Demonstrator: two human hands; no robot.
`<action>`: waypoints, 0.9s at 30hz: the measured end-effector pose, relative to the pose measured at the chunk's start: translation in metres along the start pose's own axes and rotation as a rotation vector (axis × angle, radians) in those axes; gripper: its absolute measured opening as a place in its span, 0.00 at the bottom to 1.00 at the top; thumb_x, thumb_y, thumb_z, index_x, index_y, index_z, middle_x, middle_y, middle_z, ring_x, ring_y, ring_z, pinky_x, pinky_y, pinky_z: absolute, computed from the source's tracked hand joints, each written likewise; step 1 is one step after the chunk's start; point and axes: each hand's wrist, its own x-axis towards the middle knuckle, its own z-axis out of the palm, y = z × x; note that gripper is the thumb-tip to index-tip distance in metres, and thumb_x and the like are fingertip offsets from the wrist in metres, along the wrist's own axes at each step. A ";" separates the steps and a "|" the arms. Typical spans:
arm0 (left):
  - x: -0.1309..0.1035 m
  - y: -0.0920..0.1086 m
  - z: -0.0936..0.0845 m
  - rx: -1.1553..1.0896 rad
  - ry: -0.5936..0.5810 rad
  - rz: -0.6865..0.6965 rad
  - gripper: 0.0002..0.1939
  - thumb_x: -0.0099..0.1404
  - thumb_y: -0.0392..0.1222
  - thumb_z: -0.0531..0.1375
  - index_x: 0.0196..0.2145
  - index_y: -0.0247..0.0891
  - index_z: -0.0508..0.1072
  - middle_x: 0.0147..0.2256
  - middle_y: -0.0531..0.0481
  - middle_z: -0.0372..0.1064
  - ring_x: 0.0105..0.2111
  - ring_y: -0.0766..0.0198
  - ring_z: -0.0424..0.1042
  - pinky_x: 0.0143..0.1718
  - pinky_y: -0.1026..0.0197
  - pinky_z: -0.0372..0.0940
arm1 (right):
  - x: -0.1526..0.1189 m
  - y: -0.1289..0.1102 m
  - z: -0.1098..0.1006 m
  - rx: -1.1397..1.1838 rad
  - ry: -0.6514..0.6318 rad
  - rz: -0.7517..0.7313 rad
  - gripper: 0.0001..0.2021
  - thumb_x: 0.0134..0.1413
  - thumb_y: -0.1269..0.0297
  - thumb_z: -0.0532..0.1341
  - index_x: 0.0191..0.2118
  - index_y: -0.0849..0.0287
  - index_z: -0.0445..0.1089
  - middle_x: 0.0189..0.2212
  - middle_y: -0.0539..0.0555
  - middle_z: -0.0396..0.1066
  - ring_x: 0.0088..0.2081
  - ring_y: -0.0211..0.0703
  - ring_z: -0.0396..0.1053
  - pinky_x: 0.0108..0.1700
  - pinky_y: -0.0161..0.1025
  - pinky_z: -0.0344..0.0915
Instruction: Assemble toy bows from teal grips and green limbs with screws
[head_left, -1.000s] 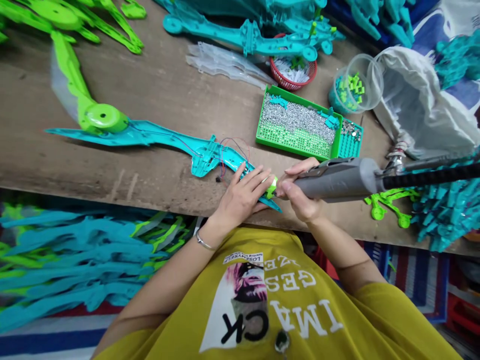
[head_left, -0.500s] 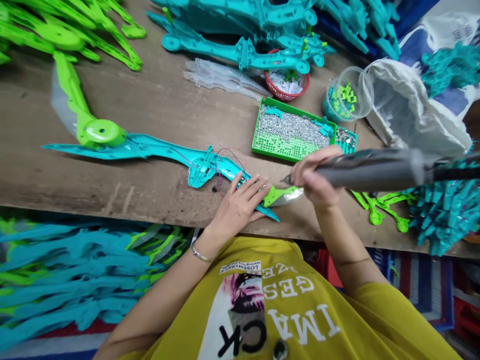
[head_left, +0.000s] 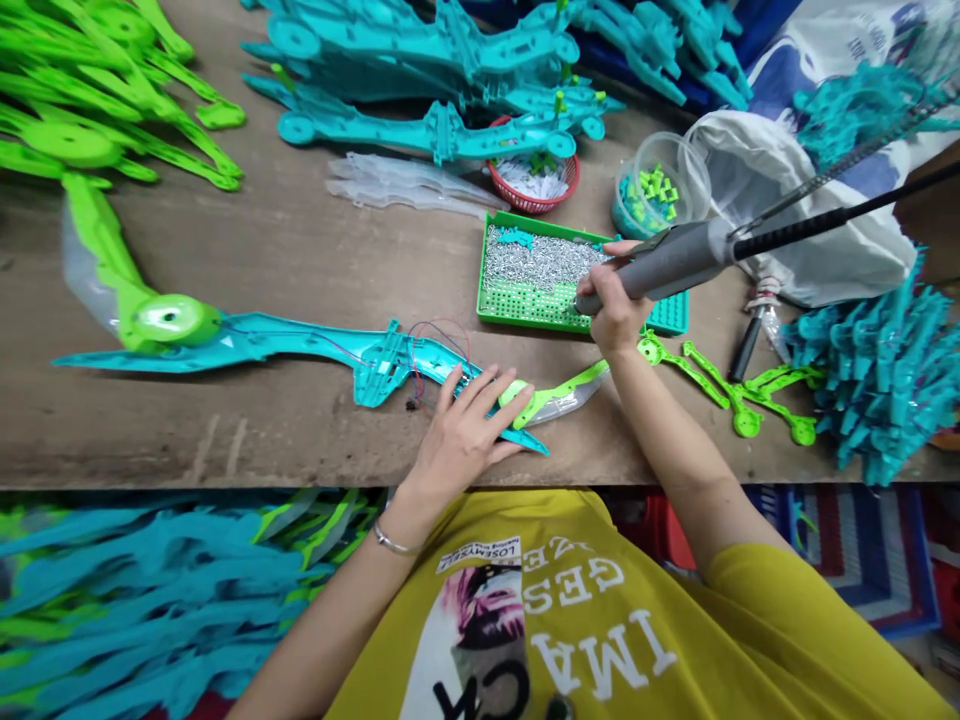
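Note:
A toy bow half in teal plastic (head_left: pixel 300 340) lies along the bench, with a green limb and clear blade at its left end and another green piece (head_left: pixel 517 400) at its right. Thin red and blue wires loop out near its middle. My left hand (head_left: pixel 465 420) rests flat over its right end, fingers spread. In my right hand (head_left: pixel 619 310) is a grey electric screwdriver (head_left: pixel 679 262), gripped near its front. Its tip points down over the perforated part of a green tray (head_left: pixel 540 308) of small screws; whether it touches one I cannot tell.
Teal bow parts (head_left: pixel 360 125) and green parts (head_left: pixel 67 140) are piled at the back. A red basket (head_left: pixel 536 205), a clear tub (head_left: pixel 634 220) and a white sack (head_left: pixel 720 140) stand beyond the tray. Loose green pieces (head_left: pixel 746 420) and a black-handled tool (head_left: pixel 745 348) lie right.
My right hand has carried the screwdriver up and away from the bow to the screw tray. My left hand stays on the bow. The whole view has shifted somewhat.

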 end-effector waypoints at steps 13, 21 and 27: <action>-0.002 -0.002 0.004 -0.013 -0.004 0.001 0.33 0.64 0.53 0.69 0.63 0.41 0.69 0.62 0.36 0.70 0.63 0.44 0.68 0.70 0.35 0.50 | -0.003 -0.037 -0.007 0.062 -0.040 0.035 0.18 0.52 0.47 0.67 0.42 0.51 0.67 0.18 0.40 0.62 0.19 0.37 0.66 0.27 0.39 0.67; -0.004 -0.004 0.006 -0.060 -0.014 -0.008 0.33 0.67 0.54 0.66 0.66 0.43 0.67 0.63 0.37 0.68 0.65 0.44 0.65 0.71 0.35 0.47 | -0.058 -0.079 -0.039 0.137 -0.210 0.133 0.10 0.57 0.58 0.67 0.44 0.50 0.70 0.18 0.40 0.64 0.18 0.36 0.66 0.24 0.36 0.67; -0.005 -0.005 0.007 -0.086 -0.014 -0.025 0.34 0.67 0.52 0.66 0.67 0.47 0.65 0.64 0.38 0.68 0.66 0.45 0.65 0.71 0.35 0.47 | -0.067 -0.064 -0.044 0.101 -0.199 0.151 0.10 0.57 0.58 0.68 0.42 0.51 0.70 0.18 0.41 0.65 0.19 0.37 0.67 0.25 0.37 0.67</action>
